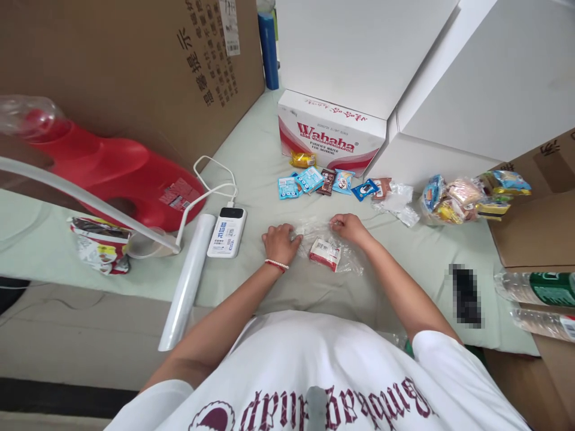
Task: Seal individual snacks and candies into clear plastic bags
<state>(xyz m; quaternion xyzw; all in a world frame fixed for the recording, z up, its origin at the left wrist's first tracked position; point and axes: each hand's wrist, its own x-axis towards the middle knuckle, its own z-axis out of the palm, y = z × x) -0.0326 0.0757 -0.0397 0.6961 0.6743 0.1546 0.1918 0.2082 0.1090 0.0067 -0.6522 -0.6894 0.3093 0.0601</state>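
A crinkled clear plastic bag (348,256) lies on the pale green cloth in front of me. A small red and white packet (325,254) shows through the film at its middle. At the bag's left edge, my left hand (283,244) rests with bent fingers gripping the film. Pinched between thumb and fingers of my right hand (348,228) is its upper right edge. Farther back are blue snack packets (309,178), a brown cocoa packet (326,181) and a yellow wrapped snack (303,160). Whether the bag's mouth is open is hard to see.
A Wahaha carton (332,129) stands behind the snacks. To the right are crumpled clear wrapping (398,200) and a bag of assorted snacks (462,200). A white power bank (227,232), a plastic film roll (188,281) and a red plastic container (126,173) sit at left.
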